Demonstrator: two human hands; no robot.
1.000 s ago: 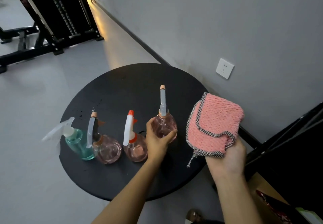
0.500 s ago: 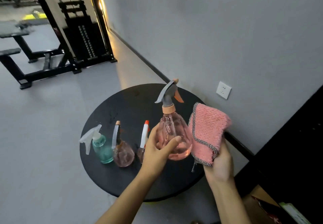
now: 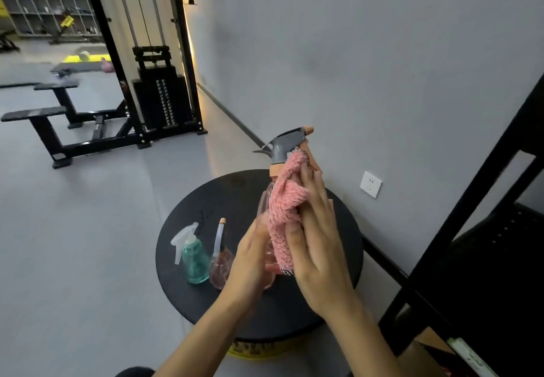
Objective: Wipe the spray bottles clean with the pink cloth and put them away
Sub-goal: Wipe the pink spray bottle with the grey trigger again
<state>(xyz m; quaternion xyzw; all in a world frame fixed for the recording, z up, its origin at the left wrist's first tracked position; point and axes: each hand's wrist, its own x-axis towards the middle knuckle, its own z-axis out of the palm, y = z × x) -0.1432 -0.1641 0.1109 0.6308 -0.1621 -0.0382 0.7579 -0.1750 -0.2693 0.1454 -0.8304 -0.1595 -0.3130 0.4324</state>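
Holding the pink spray bottle [image 3: 283, 148] up over the round black table [image 3: 229, 197], we curl the fingers of our left hand [image 3: 250, 259] round its belly. Our right hand [image 3: 319, 247] is flat, its fingers [image 3: 313, 191] straight and pressed together, pushing the pink cloth [image 3: 284, 209] on the bottle's neck. At 9 o'clock on the table, a teal bottle [image 3: 194, 259] and a second pink bottle [image 3: 220, 266] stand side by side.

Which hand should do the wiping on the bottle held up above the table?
Right. The right hand presses the pink cloth flat against the raised bottle, so it can probably rub straight away. The left hand grips the bottle's body from below and is needed to steady it.
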